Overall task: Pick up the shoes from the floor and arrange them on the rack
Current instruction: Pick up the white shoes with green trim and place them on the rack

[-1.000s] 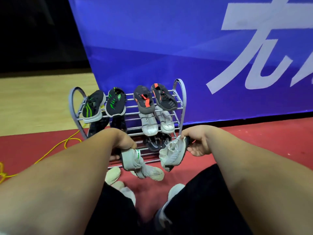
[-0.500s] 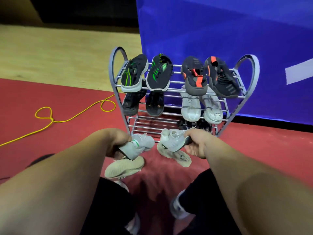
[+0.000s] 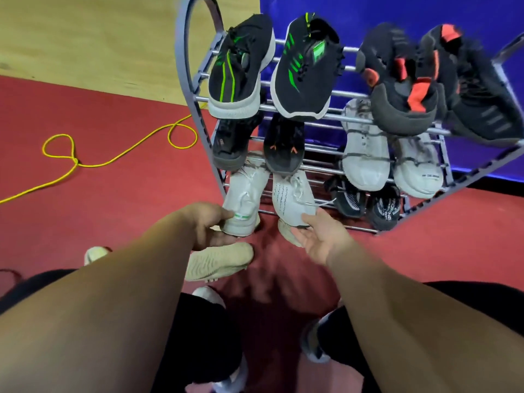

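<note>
Now on rack (image 3: 180,52), left shoe (image 3: 245,194) still in left hand (image 3: 207,225) grip, right shoe (image 3: 292,199) released, right hand (image 3: 320,239) grip wide.

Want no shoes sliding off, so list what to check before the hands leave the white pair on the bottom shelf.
1. On the rack, bottom shelf, toes inward, left white shoe and right white shoe: ok.
2. Grip of left hand released: not ok, it grips the heel.
3. Grip of right hand released: ok, open, only touching the heel.
4. Pair steady on the bars: cannot tell, heels overhang the front.
5. Floor free of shoes: not ok, a beige shoe lies below.
</note>
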A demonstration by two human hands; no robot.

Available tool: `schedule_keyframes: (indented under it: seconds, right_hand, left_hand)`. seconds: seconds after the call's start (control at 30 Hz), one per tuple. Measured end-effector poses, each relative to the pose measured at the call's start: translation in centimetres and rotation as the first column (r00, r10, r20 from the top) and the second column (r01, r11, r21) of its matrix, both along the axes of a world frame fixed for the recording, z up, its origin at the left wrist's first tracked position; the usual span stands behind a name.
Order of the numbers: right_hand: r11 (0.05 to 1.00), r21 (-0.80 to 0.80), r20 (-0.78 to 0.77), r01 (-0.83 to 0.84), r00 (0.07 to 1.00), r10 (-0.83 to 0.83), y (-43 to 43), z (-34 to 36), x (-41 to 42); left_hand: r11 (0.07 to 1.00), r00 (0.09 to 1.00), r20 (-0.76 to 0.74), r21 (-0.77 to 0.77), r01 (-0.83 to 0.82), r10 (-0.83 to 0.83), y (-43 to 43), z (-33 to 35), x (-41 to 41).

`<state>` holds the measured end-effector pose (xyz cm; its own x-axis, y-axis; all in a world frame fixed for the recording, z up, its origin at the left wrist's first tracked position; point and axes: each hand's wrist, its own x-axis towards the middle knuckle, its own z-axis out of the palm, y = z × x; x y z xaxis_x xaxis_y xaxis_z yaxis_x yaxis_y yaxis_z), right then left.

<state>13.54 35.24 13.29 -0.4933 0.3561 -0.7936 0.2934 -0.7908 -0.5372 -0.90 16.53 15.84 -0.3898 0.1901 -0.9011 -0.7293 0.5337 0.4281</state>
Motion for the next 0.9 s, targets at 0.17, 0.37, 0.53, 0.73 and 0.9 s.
schedule_keyframes:
  seconds: [0.17, 0.37, 0.53, 0.73, 0.9]
  right_hand:
    - [0.996, -0.055, -0.022, 0.067, 0.997, -0.068, 1.2, -3.7, -2.7]
    - [0.992, -0.089, -0.099, 0.085, 0.991, -0.094, 3.0, -6.1, -6.6]
    - [0.983, -0.104, 0.039, 0.154, 0.988, -0.15, 2.5, -9.4, -6.8]
    - [0.974, -0.122, 0.045, 0.19, 0.982, -0.186, 2.3, -10.7, -7.9]
    - [0.971, -0.12, 0.01, 0.205, 0.979, -0.205, 1.9, -10.1, -9.6]
  left_hand:
    - [0.988, 0.989, 0.014, 0.055, -0.145, 0.145, 1.9, -3.6, -2.8]
    - [0.916, 0.958, -0.014, 0.296, -0.271, 0.287, 4.5, -6.9, -6.1]
    - [0.904, 0.918, 0.043, 0.165, -0.395, 0.394, 5.0, -10.8, -6.1]
    - [0.834, 0.865, 0.091, 0.231, -0.501, 0.494, 5.6, -12.7, -6.5]
    - [0.804, 0.849, 0.09, 0.286, -0.522, 0.52, 6.2, -12.6, -7.1]
